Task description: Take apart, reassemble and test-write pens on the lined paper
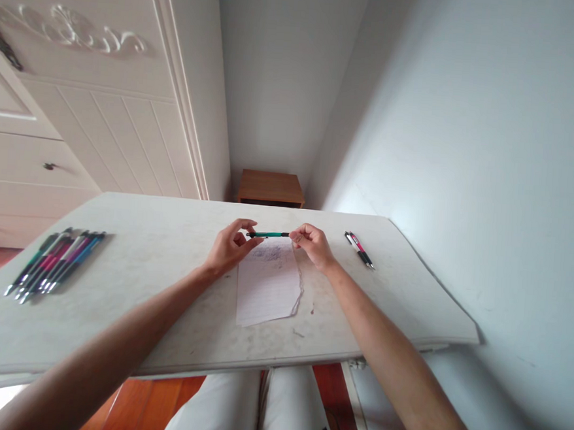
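Note:
A green pen (272, 234) with dark ends lies level between my two hands, just over the top of a sheet of paper. My left hand (233, 243) pinches its left end between thumb and fingers. At the other end, the fingertips of my right hand (312, 243) close on the dark tip part. Beneath is the lined paper (266, 292), with dark scribbles near its top and a torn right edge. Two pens (360, 249), one with a pink barrel, lie side by side to the right of my right hand.
Several coloured pens (55, 261) lie in a bunch at the left of the white table (168, 233). A white cabinet (127, 112) stands beyond on the left, a wall (492, 157) on the right. A small brown wooden stand (272, 186) is behind the table.

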`<state>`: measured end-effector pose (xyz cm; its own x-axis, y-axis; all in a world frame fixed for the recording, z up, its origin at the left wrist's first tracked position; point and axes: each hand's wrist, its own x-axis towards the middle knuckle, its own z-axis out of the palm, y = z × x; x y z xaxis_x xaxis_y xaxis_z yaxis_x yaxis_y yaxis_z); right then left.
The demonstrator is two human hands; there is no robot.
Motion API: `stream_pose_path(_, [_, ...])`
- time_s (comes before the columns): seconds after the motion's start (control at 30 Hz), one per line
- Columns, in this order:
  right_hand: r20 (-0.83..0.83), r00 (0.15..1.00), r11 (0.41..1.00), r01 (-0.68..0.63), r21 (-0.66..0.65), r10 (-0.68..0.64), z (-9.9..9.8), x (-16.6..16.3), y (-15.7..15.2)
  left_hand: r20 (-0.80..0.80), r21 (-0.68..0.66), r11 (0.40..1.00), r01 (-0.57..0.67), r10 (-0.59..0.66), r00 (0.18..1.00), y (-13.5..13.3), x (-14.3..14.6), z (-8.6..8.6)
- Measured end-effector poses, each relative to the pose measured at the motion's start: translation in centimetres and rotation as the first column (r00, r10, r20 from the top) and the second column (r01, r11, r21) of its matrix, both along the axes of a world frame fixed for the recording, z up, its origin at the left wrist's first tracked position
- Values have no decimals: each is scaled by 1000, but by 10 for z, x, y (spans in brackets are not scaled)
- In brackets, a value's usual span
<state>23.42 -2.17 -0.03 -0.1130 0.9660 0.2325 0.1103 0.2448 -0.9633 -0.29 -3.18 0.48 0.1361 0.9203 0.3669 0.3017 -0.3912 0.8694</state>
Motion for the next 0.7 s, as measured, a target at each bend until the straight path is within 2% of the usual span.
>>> stream_pose_path(0.4, [16, 1000, 1000, -17, -6, 17, 3, -2, -3, -158, -30, 999, -30, 25, 987, -2, -2, 6])
stream_pose_path(0.6, [39, 999, 1000, 6, 6, -6, 5, -1, -3, 25, -16, 999, 32, -32, 999, -5, -1, 6])
stream_pose_path(0.7, [35, 999, 1000, 24, 3, -24, 3, -1, -2, 11, 21, 1000, 6, -6, 1000, -3, 0, 2])
